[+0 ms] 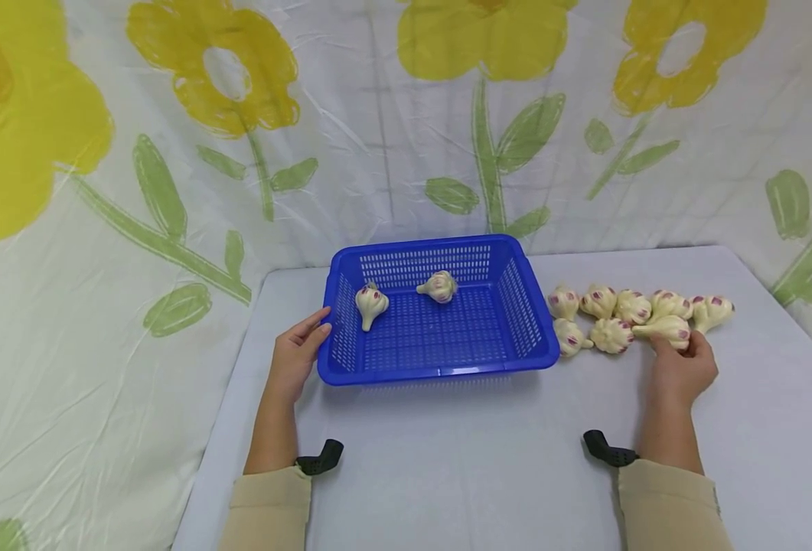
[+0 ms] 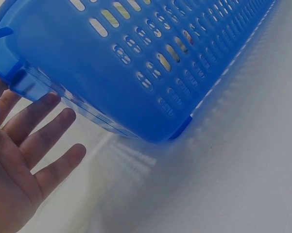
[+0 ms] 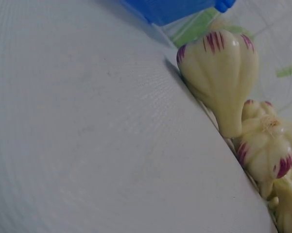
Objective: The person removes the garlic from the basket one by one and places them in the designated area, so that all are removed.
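A blue plastic basket (image 1: pixel 440 375) with slotted walls stands on the table, two garlic bulbs lying inside: one garlic bulb (image 1: pixel 371 304) near the left wall, another garlic bulb (image 1: pixel 440 287) toward the back. My left hand (image 1: pixel 297 356) holds the basket's left rim by thumb and forefinger. In the left wrist view its other fingers (image 2: pixel 48 131) spread beside the basket's outer wall. To the right, my right hand (image 1: pixel 681 371) pinches the purple-streaked end of a garlic bulb (image 1: pixel 667 330) at the front of a group. The right wrist view does not include that hand.
Several more garlic bulbs (image 1: pixel 612 335) lie close together in two rows right of the basket, some touching. A pale cloth covers the table (image 1: pixel 447 474). Behind it hangs a white curtain (image 1: pixel 350 176) with yellow flowers and green leaves.
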`<state>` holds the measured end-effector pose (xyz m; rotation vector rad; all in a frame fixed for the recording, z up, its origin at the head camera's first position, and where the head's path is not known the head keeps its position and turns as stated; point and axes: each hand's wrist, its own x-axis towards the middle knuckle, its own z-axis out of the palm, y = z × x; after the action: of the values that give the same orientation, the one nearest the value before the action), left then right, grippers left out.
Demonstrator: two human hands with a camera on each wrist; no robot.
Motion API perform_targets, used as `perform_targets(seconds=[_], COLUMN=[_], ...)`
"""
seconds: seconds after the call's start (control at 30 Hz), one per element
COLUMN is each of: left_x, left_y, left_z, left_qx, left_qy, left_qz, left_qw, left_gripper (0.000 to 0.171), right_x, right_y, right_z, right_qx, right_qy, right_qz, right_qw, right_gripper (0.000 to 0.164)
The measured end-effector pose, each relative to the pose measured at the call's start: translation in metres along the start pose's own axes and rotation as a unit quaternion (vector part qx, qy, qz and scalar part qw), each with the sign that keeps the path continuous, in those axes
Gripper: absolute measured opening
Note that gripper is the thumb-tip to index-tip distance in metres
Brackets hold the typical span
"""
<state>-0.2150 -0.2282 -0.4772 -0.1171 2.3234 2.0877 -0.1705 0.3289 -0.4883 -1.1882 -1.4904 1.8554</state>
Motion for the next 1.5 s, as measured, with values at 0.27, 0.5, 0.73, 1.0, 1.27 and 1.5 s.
perform_targets(seconds=[0.27,0.5,0.73,1.0,1.27,1.5], left_x=[-0.001,-0.001,-0.002,-0.002,-0.002,-0.003], left_y=[0.001,0.002,0.000,0.001,0.001,0.002], left_z=[0.003,0.003,0.003,0.001,-0.001,0.000], left_qx=[0.000,-0.001,-0.004,0.006,0.002,-0.003], left_qy=[-0.003,-0.007,-0.006,-0.003,-0.002,-0.002], left_qz=[0.008,0.011,0.009,0.004,0.003,0.003], left_qw=[1.0000,0.9999,0.9999,1.0000,1.0000,1.0000], left_gripper=[0.052,0.053,0.053,0.053,0.053,0.053], right_x=[-0.001,-0.010,-0.016,-0.017,-0.029,-0.053], right_y=[-0.005,-0.014,-0.019,-0.024,-0.039,-0.051], right_z=[-0.003,0.004,0.015,0.015,0.028,0.057], right_qx=[0.016,0.008,-0.038,-0.043,-0.033,-0.096], right_qy=[-0.001,-0.005,-0.005,0.001,-0.025,-0.078], right_qz=[0.028,-0.007,-0.066,-0.075,-0.123,-0.211], right_qw=[0.999,1.000,0.997,0.996,0.992,0.970], right_gripper=[0.080,0.084,0.081,0.077,0.071,0.069])
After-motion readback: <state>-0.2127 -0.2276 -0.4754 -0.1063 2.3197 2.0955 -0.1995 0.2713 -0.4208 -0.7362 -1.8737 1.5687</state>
